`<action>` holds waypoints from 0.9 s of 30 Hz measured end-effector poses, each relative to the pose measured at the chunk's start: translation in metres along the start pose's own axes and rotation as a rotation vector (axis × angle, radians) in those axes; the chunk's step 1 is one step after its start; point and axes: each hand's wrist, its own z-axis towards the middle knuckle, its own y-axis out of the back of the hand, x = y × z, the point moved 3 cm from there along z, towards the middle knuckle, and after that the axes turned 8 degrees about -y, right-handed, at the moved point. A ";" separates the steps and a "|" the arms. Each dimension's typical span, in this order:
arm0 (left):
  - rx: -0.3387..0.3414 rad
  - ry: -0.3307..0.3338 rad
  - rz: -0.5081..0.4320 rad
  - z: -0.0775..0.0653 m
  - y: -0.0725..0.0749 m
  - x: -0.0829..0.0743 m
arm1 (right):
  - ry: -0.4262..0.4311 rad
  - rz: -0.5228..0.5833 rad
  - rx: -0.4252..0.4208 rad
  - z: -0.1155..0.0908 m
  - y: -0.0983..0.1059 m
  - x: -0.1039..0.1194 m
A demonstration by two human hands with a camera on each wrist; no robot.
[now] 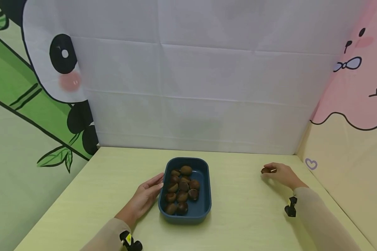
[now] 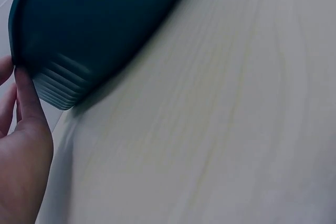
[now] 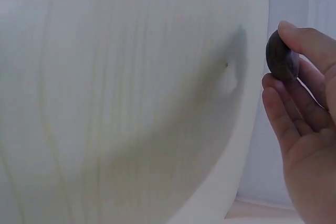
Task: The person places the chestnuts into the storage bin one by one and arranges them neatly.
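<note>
A blue rectangular box (image 1: 205, 195) stands on the table and holds several brown chestnuts (image 1: 183, 186), mostly on its left side. My left hand (image 1: 146, 197) is beside the box, its fingertips touching the outer left wall. In the left wrist view the fingers (image 2: 29, 95) meet the box's side (image 2: 100, 19) close to the rim. Out to the right, my right hand (image 1: 281, 174) pinches a chestnut (image 3: 282, 56) between thumb and fingers. In the right wrist view that chestnut is held above the table.
The pale wooden table (image 1: 238, 209) reaches back to a white cloth backdrop (image 1: 207, 76). Cartoon-printed cloth walls border it, a panda and bamboo (image 1: 50, 104) at left and a pink figure (image 1: 355, 94) at right.
</note>
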 end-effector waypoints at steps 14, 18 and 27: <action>-0.014 0.010 -0.026 0.000 0.002 0.000 | 0.207 0.124 0.120 0.011 -0.025 0.095; -0.034 0.015 -0.031 0.000 0.002 0.000 | 0.289 0.139 0.165 0.008 -0.035 0.125; -0.021 0.011 -0.034 0.001 0.003 0.002 | 0.531 0.127 0.257 -0.008 -0.062 0.182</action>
